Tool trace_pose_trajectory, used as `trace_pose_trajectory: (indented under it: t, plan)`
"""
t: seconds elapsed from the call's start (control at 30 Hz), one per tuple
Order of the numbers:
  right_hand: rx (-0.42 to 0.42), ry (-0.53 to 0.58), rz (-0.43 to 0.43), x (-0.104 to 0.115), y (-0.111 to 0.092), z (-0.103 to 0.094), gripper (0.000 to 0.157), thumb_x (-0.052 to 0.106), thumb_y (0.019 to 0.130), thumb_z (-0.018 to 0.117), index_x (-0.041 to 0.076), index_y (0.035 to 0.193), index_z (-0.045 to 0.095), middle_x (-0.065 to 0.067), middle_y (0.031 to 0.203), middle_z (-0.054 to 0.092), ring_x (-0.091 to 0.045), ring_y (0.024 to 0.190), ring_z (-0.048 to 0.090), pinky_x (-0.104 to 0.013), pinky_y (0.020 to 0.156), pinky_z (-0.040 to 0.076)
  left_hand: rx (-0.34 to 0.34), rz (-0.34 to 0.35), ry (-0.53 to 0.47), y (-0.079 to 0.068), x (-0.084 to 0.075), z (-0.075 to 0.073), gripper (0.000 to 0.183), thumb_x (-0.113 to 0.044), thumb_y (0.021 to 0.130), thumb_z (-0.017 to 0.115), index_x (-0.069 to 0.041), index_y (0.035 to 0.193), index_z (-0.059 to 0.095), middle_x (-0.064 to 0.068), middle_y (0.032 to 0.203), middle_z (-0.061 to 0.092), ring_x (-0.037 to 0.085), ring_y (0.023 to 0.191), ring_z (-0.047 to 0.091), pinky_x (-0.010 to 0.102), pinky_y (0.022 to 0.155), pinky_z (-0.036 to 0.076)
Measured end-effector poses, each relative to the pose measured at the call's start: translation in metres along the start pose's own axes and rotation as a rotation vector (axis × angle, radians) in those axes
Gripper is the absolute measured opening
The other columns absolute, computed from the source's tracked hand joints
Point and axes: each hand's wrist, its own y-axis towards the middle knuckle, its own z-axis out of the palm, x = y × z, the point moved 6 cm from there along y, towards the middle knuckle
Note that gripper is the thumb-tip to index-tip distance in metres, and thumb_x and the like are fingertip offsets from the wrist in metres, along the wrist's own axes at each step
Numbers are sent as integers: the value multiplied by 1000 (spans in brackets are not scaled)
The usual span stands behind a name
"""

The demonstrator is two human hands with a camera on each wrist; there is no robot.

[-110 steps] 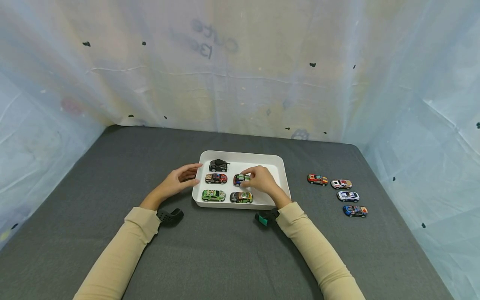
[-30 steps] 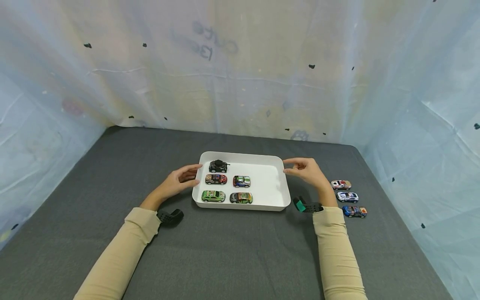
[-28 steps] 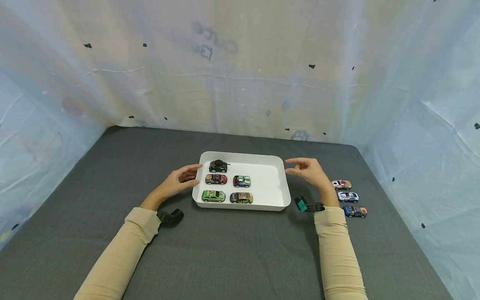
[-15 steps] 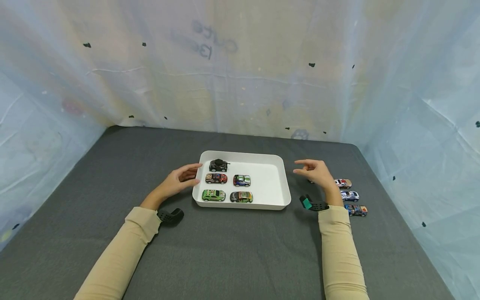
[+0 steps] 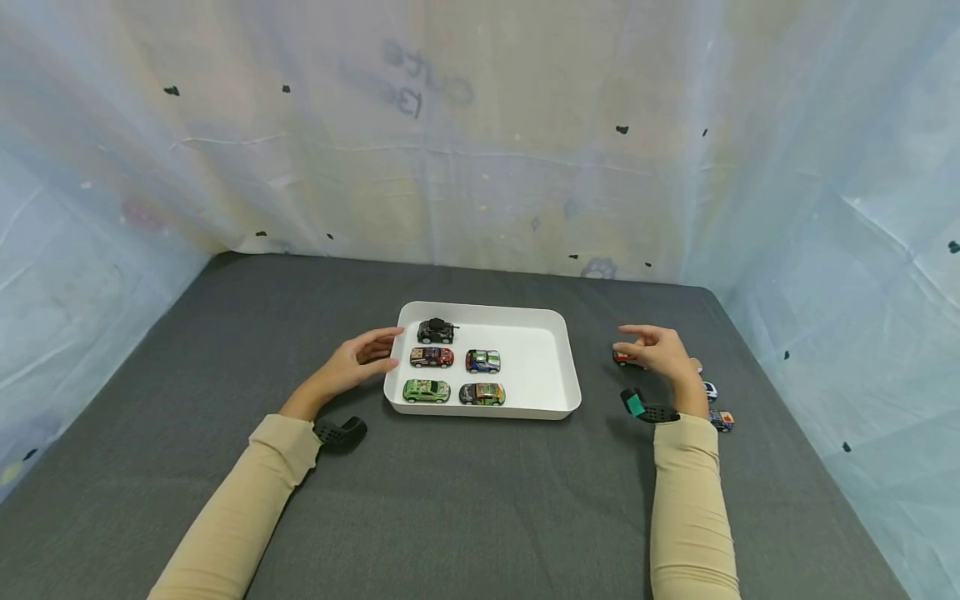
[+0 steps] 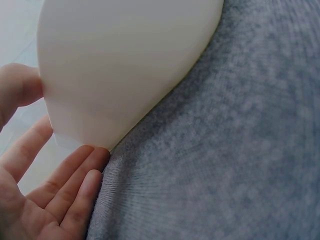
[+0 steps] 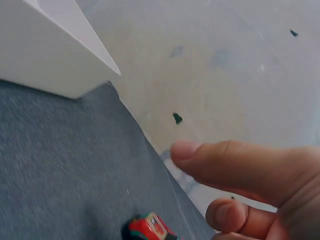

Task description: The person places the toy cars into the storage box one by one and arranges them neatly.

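Ctr of head frame: white rectangular plastic tray (image 5: 536,367) w/ rounded corners, flat on dark grey cloth-covered table (image 5: 450,508).
Tray, L col. top to bottom: black toy vehicle w/ turret (image 5: 437,331), red-and-black toy car (image 5: 431,357), bright green toy car (image 5: 426,391).
Tray, next col.: small blue-white-green toy car (image 5: 483,361), dark toy car w/ green & orange print (image 5: 482,394) below it.
L hand (image 5: 360,357): fingers extended, thumb well apart from them, tips touching tray's L end; not curled round it.
R hand (image 5: 657,350): R of tray, ctr-right of frame; thumb & fingers parted, nothing held.
Under R hand: red toy car w/ printed panels (image 5: 628,361) on cloth, partly covered by fingers; R-wrist view has it at bottom edge, apart from visible fingertips.
Behind R wrist, R side: white-and-orange toy car (image 5: 697,365), white toy car w/ dark markings (image 5: 710,390), blue-and-orange toy car (image 5: 722,421), all part-hidden.
Wrists: black straps (image 5: 341,433), R one w/ green patch; beige sleeves (image 5: 693,517).
Upper frame & both sides: pale translucent sheeting (image 5: 480,200) w/ small dark spots.
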Motion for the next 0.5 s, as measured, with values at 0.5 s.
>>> trace_pose_trajectory:
  t: [0.5]
  plan:
    - [13,-21,116,-35,-5,-7,55,26,92,65,-2,138,51,14,45,29,-4,44,26,-26,47,32,-3,-6,-2,-1,1,0,59,-21,94,64,-13,147,41,20,150,42,40,133,46,57,111,39]
